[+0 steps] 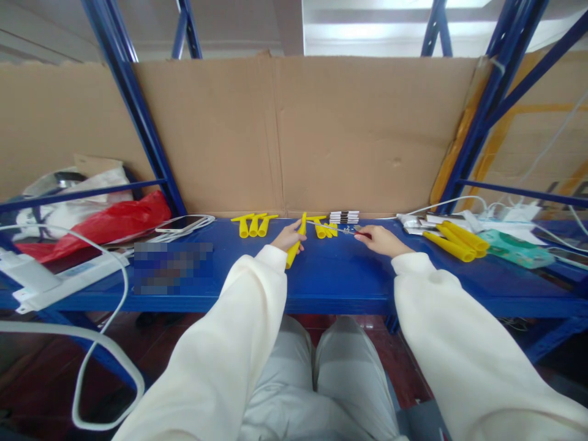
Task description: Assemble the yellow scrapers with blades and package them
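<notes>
The left hand (289,235) has its fingers closed around a yellow, tapered plastic tube (291,253), wide end toward the person, narrow end beyond the fingertips. The right hand (379,241) grips a slim, metal-shafted tool with a dark reddish handle (342,231), its shaft reaching leftward to near the tube's narrow end; whether they touch, I cannot tell. The step in hand looks like working the shaft at that end; the next move seems to call for a steady left grip and careful alignment from the right fingers. Left of the left fingers, three similar yellow plastic tubes (253,228) stand well apart. Between the hands, beyond the fingers, lie small yellow plastic pieces (331,231) and a stack of black-and-white strips (344,217). Well to the right of the right fingers rest more yellow plastic tubes (452,245), beside a green, crinkled packet (519,248), all on the blue metal tabletop (340,275).
</notes>
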A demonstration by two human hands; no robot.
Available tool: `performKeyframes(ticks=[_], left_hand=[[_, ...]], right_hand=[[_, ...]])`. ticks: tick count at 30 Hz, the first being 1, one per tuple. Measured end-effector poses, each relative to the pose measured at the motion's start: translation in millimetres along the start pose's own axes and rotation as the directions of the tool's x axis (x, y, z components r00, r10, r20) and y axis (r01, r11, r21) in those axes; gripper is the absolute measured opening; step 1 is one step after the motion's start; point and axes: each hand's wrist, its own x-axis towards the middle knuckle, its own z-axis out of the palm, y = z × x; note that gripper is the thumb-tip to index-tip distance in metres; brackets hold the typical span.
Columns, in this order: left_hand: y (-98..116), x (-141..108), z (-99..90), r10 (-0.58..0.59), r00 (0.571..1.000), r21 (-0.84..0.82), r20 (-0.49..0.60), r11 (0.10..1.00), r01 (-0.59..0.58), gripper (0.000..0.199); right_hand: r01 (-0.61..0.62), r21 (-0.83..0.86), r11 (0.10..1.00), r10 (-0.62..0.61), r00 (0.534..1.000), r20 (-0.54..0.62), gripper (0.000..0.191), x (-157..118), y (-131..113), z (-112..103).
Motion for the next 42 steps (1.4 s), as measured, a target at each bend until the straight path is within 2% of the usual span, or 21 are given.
performKeyframes(ticks=[5, 11, 14, 17, 21, 24, 29, 36, 39, 42], left_hand=[[0, 0, 0.1, -0.002, 1.0, 0.001, -0.011, 1.0, 0.002, 0.082], [-1, 1, -0.1, 0.004, 1.0, -0.007, 0.005, 1.0, -0.004, 0.082], [-2, 2, -0.8, 0.006, 1.0, -0.006, 0.006, 1.0, -0.006, 0.082], [-3, 4, -1.1, 0.005, 1.0, 0.0, 0.002, 1.0, -0.005, 0.084], [-3, 3, -0.6, 0.01, 1.0, 0.002, -0.001, 1.0, -0.01, 0.083], [-2, 2, -0.2, 0.018, 1.0, 0.001, 0.004, 1.0, -0.018, 0.084], [-2, 4, -0.8, 0.023, 1.0, 0.018, 0.004, 1.0, -0.023, 0.086], [-7, 9, -1.4, 0.057, 0.998, 0.052, 0.004, 0.997, -0.057, 0.083], [-9, 10, -0.5, 0.081, 0.997, 0.07, 0.006, 0.994, -0.081, 0.081], [-9, 8, 0.4, 0.104, 0.994, 0.068, 0.015, 0.992, -0.105, 0.081]], right_hand=[[0.002, 0.087, 0.996, 0.001, 0.999, -0.034, 0.013, 2, 5, 7], [-0.019, 0.006, 1.0, 0.02, 0.996, -0.083, 0.011, 0, 4, 4], [-0.007, -0.009, 1.0, 0.006, 0.998, -0.065, 0.016, -1, 3, 2], [0.011, 0.049, 0.999, -0.01, 1.0, -0.023, 0.022, 0, 3, 4], [-0.018, 0.127, 0.992, 0.021, 1.0, -0.021, 0.013, 2, 4, 9], [-0.064, 0.097, 0.993, 0.067, 0.997, -0.036, 0.016, 2, 4, 10], [-0.023, 0.018, 1.0, 0.023, 0.999, -0.027, 0.012, 0, 3, 7], [-0.046, 0.07, 0.997, 0.047, 0.999, -0.02, 0.012, 3, 4, 12], [-0.076, 0.047, 0.996, 0.077, 0.997, -0.022, 0.016, 4, 4, 14], [-0.065, -0.003, 0.998, 0.065, 0.997, -0.048, 0.009, 2, 4, 12]])
